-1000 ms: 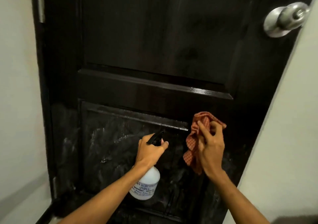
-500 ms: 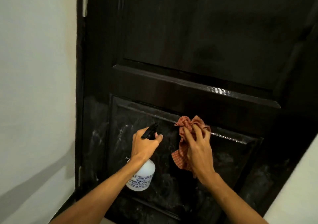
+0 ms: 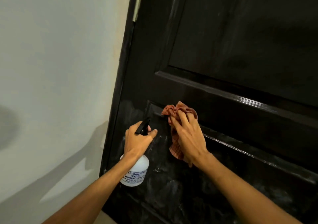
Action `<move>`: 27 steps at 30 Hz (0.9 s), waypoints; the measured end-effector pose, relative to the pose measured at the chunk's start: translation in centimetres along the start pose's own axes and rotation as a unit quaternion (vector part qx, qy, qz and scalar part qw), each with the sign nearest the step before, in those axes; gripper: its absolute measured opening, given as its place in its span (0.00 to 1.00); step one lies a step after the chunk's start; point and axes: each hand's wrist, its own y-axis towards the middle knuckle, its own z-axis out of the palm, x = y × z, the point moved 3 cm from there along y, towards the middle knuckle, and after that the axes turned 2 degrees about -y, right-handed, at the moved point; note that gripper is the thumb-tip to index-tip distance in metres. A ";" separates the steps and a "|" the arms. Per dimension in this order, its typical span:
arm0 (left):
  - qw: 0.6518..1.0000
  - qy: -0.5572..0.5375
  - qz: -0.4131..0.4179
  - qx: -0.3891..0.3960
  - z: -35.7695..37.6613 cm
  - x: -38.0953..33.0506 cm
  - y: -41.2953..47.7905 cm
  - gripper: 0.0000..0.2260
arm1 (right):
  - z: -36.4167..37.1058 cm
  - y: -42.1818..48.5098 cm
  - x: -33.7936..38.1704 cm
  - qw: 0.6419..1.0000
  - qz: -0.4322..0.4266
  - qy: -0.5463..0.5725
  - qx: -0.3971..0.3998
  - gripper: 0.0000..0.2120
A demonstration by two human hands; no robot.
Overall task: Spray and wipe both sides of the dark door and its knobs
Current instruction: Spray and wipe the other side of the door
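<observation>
Head view: right grip (image 3: 189,137) clutching cloth (image 3: 173,110) slid left along door (image 3: 240,51); left grip (image 3: 137,142) clutching bottle (image 3: 136,171).

One dark door (image 3: 223,55) fills the view from 12 to 5 o'clock, showing two sunken panels, an upper panel (image 3: 249,34) and a lower panel (image 3: 215,186), and one pale hinge (image 3: 137,1) at 11 o'clock. Two hands sit near 6 o'clock, one left hand (image 3: 139,140) and one right hand (image 3: 189,141), holding one white spray bottle (image 3: 136,170) and one reddish checked cloth (image 3: 175,109) between them. One pale wall (image 3: 51,69) lies at 9 o'clock.
</observation>
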 end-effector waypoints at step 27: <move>0.996 0.007 -0.021 -0.092 -13.0 8.9 3.6 0.09 | 12.9 6.0 17.5 0.904 -0.311 -0.081 0.281 0.52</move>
